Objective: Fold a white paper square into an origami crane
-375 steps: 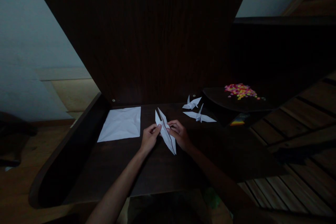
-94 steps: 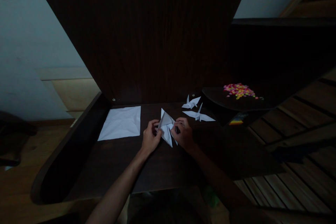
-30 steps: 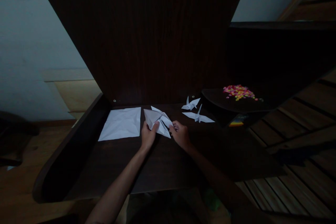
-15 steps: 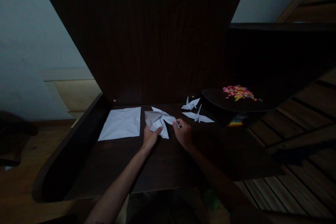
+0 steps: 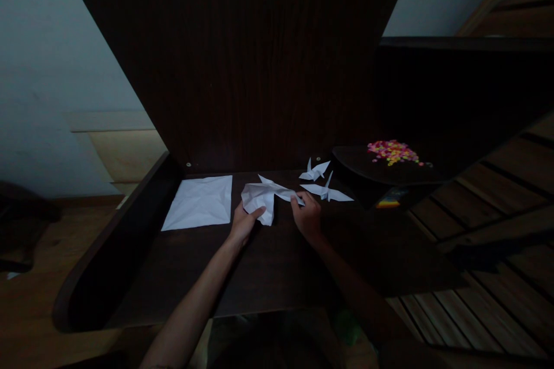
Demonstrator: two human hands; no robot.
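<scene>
Between my hands is a partly folded sheet of white paper (image 5: pixel 262 199), creased and held a little above the dark desk. My left hand (image 5: pixel 246 222) pinches its lower left part, thumb on top. At the paper's right end, the fingers of my right hand (image 5: pixel 307 214) grip a narrow strip-like part. To the left lies a creased, flat square of white paper (image 5: pixel 201 202). Just beyond my right hand, two folded paper cranes rest on the desk: a rear crane (image 5: pixel 314 170) and a front crane (image 5: pixel 328 191) with spread wings.
A dark desk (image 5: pixel 173 277) has a tall back panel (image 5: pixel 238 69) and a raised left side edge (image 5: pixel 108 248). On a rounded shelf (image 5: pixel 350 158) at right sits a pile of small colourful pieces (image 5: pixel 393 153). Below it is a rainbow-striped item (image 5: pixel 388 200).
My right hand has moved slightly to the right, drawing the paper's strip with it. The folded paper looks more spread and its lower flap has changed shape. The cranes and flat sheet stay put.
</scene>
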